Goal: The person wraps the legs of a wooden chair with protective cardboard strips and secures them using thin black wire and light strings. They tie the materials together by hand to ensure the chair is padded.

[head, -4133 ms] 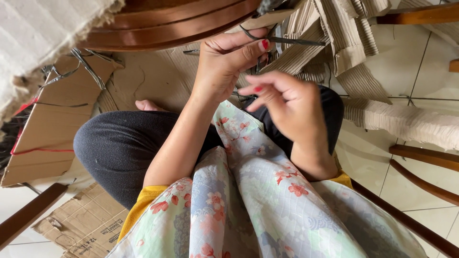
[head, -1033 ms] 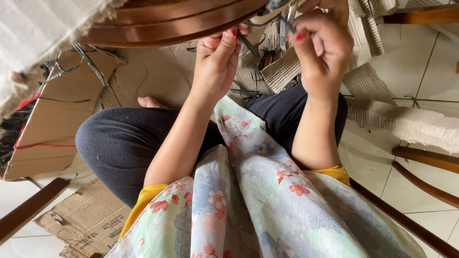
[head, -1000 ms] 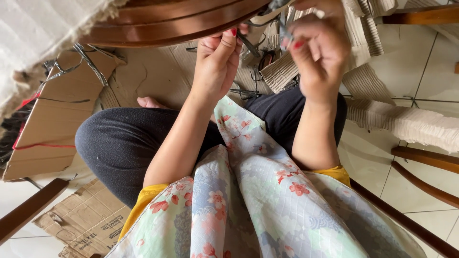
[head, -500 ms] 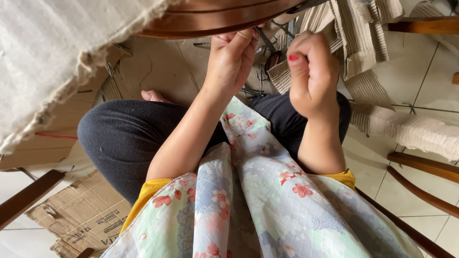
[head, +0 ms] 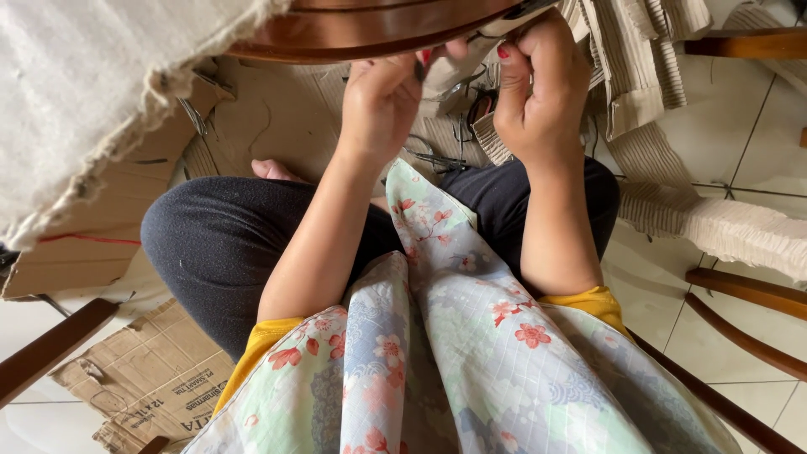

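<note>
I sit cross-legged on the floor in dark trousers and a flowered apron. Both hands are raised to the lower edge of a curved brown wooden piece [head: 378, 25]. My left hand [head: 378, 105] pinches a pale cardboard strip [head: 452, 71] that hangs from that edge. My right hand [head: 542, 84] is closed in a fist on the same strip, right beside the left hand. Its far end is hidden behind my fingers.
Coarse white cloth [head: 84, 101] hangs at the top left. Corrugated cardboard strips [head: 639, 59] pile up on the right. Thin dark straps [head: 433, 157] lie near my knee. Flat cardboard [head: 143, 378] covers the tiled floor at left. Wooden bars [head: 50, 353] [head: 740, 290] flank me.
My right hand has risen from in front of my knee to the wooden edge and closed on the strip. My left hand stayed at the edge. The view shifted slightly, bringing the cloth further in.
</note>
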